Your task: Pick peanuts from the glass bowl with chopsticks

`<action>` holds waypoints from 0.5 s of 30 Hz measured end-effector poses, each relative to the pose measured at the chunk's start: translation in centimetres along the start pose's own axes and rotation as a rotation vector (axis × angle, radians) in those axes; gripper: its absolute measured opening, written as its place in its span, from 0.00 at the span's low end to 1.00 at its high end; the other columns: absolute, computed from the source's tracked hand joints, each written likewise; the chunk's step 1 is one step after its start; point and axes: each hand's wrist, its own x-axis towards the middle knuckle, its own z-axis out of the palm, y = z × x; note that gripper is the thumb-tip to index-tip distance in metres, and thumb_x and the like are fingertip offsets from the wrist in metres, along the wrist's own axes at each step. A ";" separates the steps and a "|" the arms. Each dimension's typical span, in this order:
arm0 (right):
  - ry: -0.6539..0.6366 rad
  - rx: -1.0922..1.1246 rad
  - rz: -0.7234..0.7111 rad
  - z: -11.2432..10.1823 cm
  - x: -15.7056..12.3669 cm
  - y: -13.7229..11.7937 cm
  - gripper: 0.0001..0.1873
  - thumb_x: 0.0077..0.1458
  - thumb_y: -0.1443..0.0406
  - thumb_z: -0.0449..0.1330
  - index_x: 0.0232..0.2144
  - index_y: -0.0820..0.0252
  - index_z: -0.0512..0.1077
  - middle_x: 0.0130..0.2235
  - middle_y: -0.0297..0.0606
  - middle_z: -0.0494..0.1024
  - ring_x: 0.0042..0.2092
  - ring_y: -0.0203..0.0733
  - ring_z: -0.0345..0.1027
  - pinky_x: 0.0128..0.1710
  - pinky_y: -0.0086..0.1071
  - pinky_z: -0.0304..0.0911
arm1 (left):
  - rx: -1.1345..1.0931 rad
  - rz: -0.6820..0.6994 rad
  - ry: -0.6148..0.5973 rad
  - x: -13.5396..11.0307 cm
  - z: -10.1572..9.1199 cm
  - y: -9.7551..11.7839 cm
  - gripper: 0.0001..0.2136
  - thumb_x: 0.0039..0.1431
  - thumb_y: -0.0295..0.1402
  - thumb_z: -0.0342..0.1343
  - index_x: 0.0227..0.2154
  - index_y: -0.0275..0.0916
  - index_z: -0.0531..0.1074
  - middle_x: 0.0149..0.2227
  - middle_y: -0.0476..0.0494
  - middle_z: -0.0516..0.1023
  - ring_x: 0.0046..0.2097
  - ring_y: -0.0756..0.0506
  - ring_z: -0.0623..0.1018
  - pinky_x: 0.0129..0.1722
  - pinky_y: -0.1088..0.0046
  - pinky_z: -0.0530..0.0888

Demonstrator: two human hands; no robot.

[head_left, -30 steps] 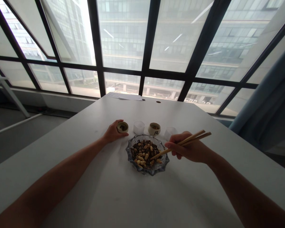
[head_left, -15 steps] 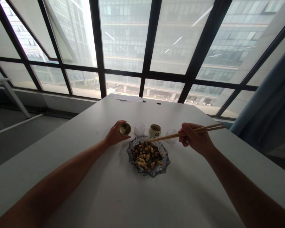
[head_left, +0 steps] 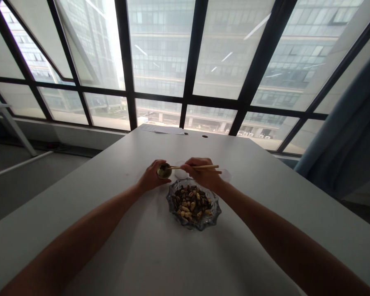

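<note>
Two hands meet just above the middle of the frame. Your left hand [head_left: 150, 179] lies left of centre, fingers curled around a small brown cup [head_left: 164, 170] that stands on the white table [head_left: 160, 255]. From the cup's mouth the chopsticks [head_left: 209, 167] run nearly level toward the right; whether their tips carry anything is too small to tell. Just right of the cup a clear plastic cup [head_left: 179, 174] peeks out, mostly hidden. Below it, at the centre, sits a scalloped glass bowl [head_left: 200, 225] of peanuts and dark seeds [head_left: 191, 203]. Your right hand [head_left: 203, 176], just above the bowl's far rim, pinches the chopsticks between thumb and fingers. A second clear cup [head_left: 226, 176] shows at its right edge.
</note>
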 end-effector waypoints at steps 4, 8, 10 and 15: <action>0.048 0.096 0.120 -1.2 -1.1 0.1 0.24 0.56 0.45 0.59 0.25 0.60 0.74 0.21 0.37 0.77 0.21 0.36 0.68 0.22 0.29 0.64 | -0.014 -0.012 -0.016 0.1 0.1 0.0 0.35 0.40 0.48 0.70 0.52 0.42 0.67 0.52 0.38 0.73 0.53 0.37 0.74 0.55 0.58 0.71; 0.010 0.185 0.139 -0.4 -1.4 0.0 0.25 0.54 0.43 0.60 0.25 0.59 0.73 0.22 0.37 0.78 0.22 0.36 0.70 0.21 0.28 0.65 | -0.009 -0.002 -0.005 0.0 0.0 0.0 0.35 0.41 0.49 0.70 0.51 0.42 0.67 0.50 0.38 0.74 0.51 0.38 0.75 0.54 0.59 0.72; 0.059 0.175 0.144 -0.1 -1.2 -0.1 0.27 0.55 0.42 0.58 0.24 0.59 0.72 0.21 0.36 0.76 0.20 0.35 0.68 0.20 0.28 0.64 | -0.005 -0.007 -0.005 0.0 -0.1 0.0 0.34 0.42 0.49 0.69 0.51 0.42 0.67 0.50 0.39 0.74 0.51 0.38 0.76 0.53 0.60 0.72; 0.203 0.198 0.240 -1.7 -0.2 0.2 0.30 0.56 0.40 0.56 0.23 0.61 0.71 0.18 0.36 0.73 0.17 0.33 0.63 0.15 0.27 0.58 | 0.018 -0.075 0.019 0.1 0.1 -0.4 0.34 0.41 0.48 0.70 0.51 0.41 0.67 0.50 0.38 0.75 0.51 0.37 0.76 0.54 0.59 0.72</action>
